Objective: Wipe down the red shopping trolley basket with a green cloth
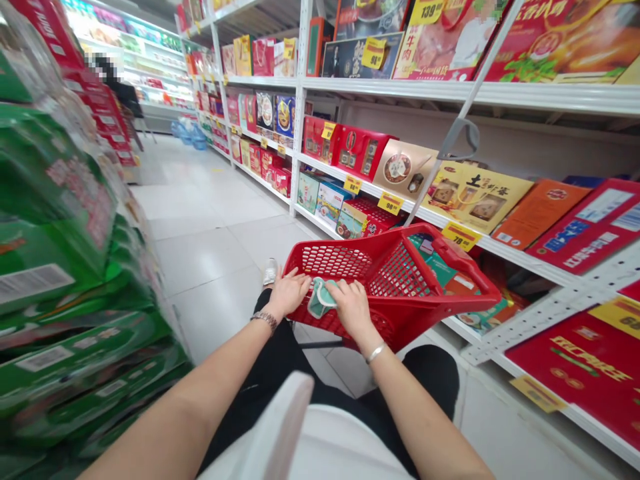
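A red plastic shopping cart (327, 262) with perforated sides stands sideways in front of my knees. My left hand (290, 292) is closed over its near rim, fingers reaching toward the inside. A small green cloth with white trim (321, 300) lies over that same rim, between my hands. My right hand (354, 308) is closed on the cloth's right side, pressing it against the rim; its fingertips are partly hidden. The red handle (475, 270) of the cart points to the right, away from both hands.
White shelving (303, 113) with gift boxes and yellow price tags runs along the right, close to the cart. Stacked green packs (55, 220) stand close on the left. A tiled aisle (195, 207) stretches ahead. A person in dark clothes (127, 100) is farther back.
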### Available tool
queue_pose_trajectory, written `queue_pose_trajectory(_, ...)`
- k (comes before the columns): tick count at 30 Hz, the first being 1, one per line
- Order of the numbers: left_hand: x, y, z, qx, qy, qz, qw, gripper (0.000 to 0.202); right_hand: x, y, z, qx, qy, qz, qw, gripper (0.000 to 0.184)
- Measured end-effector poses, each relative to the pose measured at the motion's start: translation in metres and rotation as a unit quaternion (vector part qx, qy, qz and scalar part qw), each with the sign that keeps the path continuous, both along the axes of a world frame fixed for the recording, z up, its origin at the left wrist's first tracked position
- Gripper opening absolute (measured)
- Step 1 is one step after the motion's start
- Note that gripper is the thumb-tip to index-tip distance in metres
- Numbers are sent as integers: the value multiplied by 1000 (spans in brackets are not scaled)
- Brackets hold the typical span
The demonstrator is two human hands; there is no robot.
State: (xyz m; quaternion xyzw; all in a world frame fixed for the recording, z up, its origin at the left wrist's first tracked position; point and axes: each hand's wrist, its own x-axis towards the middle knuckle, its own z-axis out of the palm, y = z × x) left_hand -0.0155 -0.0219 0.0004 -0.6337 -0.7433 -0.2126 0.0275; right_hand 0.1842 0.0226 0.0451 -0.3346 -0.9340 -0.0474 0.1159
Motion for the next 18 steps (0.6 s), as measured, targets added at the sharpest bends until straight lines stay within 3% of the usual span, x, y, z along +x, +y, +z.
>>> queue_pose_trajectory(9, -30, -8, -5, 8, -24, 1, 1000, 49, 74, 6, 21, 60, -22, -16, 998, 47)
queue_pose_trajectory(18, -36, -18, -7, 7, -46, -5, 999, 51, 178, 14, 55, 148, -15, -46, 988, 52)
